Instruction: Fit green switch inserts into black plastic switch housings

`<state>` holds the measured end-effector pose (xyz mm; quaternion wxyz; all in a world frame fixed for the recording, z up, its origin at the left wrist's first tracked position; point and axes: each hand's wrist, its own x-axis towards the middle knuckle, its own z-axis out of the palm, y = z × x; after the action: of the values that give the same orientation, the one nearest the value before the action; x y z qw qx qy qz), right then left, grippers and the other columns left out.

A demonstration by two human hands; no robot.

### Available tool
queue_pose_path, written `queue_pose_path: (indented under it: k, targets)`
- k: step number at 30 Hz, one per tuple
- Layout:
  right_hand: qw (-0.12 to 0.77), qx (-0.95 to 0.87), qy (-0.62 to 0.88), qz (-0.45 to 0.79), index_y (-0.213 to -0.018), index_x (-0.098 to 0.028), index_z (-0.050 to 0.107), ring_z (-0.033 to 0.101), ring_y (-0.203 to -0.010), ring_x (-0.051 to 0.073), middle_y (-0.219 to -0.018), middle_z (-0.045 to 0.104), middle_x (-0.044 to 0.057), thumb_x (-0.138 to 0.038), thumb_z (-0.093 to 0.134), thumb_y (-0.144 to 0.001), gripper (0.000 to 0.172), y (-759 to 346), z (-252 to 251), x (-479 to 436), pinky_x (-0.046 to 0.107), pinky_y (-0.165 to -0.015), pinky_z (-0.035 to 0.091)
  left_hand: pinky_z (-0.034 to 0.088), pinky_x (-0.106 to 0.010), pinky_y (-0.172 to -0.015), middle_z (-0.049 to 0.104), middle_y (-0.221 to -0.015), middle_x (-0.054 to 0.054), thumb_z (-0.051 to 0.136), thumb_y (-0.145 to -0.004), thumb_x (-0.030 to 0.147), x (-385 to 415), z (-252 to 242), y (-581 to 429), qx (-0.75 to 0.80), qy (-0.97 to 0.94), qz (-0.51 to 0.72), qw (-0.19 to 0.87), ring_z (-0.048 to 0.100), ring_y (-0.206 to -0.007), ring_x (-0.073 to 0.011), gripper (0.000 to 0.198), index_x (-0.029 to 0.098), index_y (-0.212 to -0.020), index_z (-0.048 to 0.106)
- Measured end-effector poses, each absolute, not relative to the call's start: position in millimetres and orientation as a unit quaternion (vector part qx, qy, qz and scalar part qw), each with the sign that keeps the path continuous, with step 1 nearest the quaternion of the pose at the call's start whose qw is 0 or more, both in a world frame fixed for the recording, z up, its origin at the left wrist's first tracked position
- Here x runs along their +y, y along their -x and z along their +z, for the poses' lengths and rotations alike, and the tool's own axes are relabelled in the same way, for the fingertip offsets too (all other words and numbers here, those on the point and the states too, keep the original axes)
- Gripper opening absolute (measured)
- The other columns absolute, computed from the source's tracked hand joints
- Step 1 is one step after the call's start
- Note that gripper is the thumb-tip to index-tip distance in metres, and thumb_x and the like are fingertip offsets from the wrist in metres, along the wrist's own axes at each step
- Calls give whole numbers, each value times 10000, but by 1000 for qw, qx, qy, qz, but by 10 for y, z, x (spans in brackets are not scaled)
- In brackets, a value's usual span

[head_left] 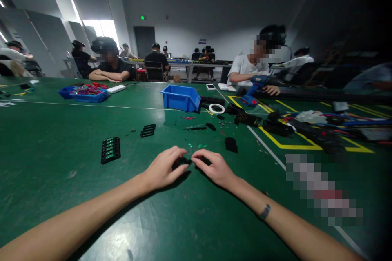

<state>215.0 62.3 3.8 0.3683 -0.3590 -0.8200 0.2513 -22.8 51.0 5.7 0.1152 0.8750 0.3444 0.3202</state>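
My left hand [167,166] is above the green table, thumb and fingers curled towards each other around a small dark part [185,162] that is mostly hidden. Facing it, my right hand [215,167] has its thumb and fingertips pinched together close to the same part. What the right fingertips grip is too small to make out. Just beyond the hands lie small green pieces [202,146]. To the left sits a black holder with a row of green boards [110,149], and several black strips [148,130] lie behind it. A black block [230,144] rests to the right.
A screwdriver [194,127], red wires [187,118] and scattered screws lie farther back, before a blue bin [180,98]. A white tape ring [217,109] and a blue cordless drill [255,89] are at the right. Blue trays [92,96] hold coloured parts. Co-workers sit across the table.
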Motion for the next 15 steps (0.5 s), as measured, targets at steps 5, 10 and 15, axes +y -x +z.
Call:
queue_pose_path:
  k: [5,10,15]
  targets:
    - [395,-753,375,368,-997,-212,612,678,-762,168,-833,694,3,-341,635,-964,136,-2052,24,446,274,-715,520,474,-334,-778,665,-1015,-90,550,-1001,354,315,39,65,315,-885,308,151,605,-872,-209,249,201,-1198,550]
    - [346,-778,359,382,-1226,-213,607,617,-706,144,-743,651,-32,-306,546,-1017,237,-2012,56,364,266,-715,478,421,-322,-767,656,-924,-70,531,-1023,369,365,69,147,294,-897,302,136,560,-830,-191,196,183,-1024,593]
    - [347,-754,360,425,-1232,-203,632,637,-730,153,-851,682,12,-348,504,-1034,277,-1981,34,345,261,-677,504,416,-308,-771,659,-892,-51,520,-1032,352,380,37,165,298,-887,306,175,554,-817,-177,197,191,-982,622]
